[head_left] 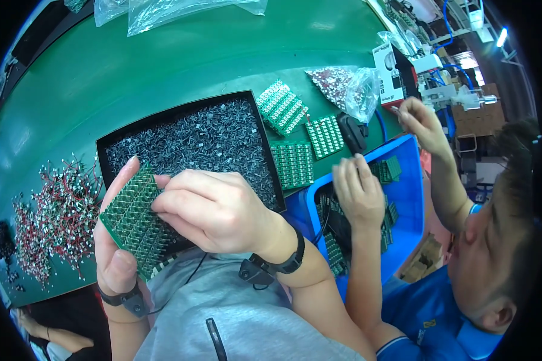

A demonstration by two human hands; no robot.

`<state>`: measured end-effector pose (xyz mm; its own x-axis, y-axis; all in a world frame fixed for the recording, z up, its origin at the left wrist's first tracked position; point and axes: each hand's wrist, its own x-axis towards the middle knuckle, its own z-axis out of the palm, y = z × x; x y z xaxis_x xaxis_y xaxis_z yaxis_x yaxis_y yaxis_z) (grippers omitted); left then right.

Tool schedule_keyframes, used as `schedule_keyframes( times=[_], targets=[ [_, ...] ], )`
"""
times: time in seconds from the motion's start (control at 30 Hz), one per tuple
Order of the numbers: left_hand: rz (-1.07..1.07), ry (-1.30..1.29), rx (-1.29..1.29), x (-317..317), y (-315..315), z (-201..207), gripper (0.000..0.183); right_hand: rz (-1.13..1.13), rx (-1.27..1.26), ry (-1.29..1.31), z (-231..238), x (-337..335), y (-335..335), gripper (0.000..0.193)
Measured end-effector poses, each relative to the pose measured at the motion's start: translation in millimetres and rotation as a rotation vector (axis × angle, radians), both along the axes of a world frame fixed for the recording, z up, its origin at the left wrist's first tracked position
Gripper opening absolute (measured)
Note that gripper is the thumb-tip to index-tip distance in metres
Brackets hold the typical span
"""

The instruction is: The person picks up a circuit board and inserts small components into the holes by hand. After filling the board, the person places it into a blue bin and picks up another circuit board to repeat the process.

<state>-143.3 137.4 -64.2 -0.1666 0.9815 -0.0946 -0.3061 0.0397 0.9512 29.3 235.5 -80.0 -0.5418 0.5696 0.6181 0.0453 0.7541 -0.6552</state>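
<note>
My left hand (107, 256) grips a green circuit board panel (137, 219) by its edges and holds it tilted up in front of me. Rows of small parts cover the panel's face. My right hand (214, 207) is closed in a pinch at the panel's right side; whatever sits between its fingertips is hidden. Just beyond both hands lies a shallow black tray (174, 118), full of small dark loose components (193, 141). Part of another board edge (162, 265) shows below the panel, by my lap.
Red-and-white wired connectors (66, 210) are heaped at left, beside small black parts (3, 239). Several board panels (292, 165) lie right of the tray. A co-worker's hand (360, 192) is over a blue bin (412, 198) holding boards. Plastic bags (162, 15) lie at the far edge.
</note>
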Motion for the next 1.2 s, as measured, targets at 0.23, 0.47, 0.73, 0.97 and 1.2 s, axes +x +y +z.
schedule_keyframes(
  times=[0.23,0.47,0.73,0.97,1.2],
  targets=[
    [0.009,0.012,0.030,1.8,3.4,2.8,0.130,-0.083,0.058,0.011,4.1,-5.9,-4.7,0.017],
    [0.042,0.075,0.058,2.8,3.1,-2.1,0.128,-0.128,0.041,0.027,1.4,-7.9,-8.6,0.016],
    [0.057,0.024,0.079,1.9,-0.6,-2.3,0.126,-0.099,0.171,-0.001,-1.7,-9.0,-7.8,0.017],
    [0.013,0.065,0.104,-6.3,2.7,-5.9,0.117,-0.222,0.054,-0.062,3.2,2.1,-11.6,0.014],
    [-0.018,0.098,0.212,-6.9,4.1,-7.5,0.104,-0.108,0.067,0.002,5.5,-5.5,-21.6,0.018]
  ],
)
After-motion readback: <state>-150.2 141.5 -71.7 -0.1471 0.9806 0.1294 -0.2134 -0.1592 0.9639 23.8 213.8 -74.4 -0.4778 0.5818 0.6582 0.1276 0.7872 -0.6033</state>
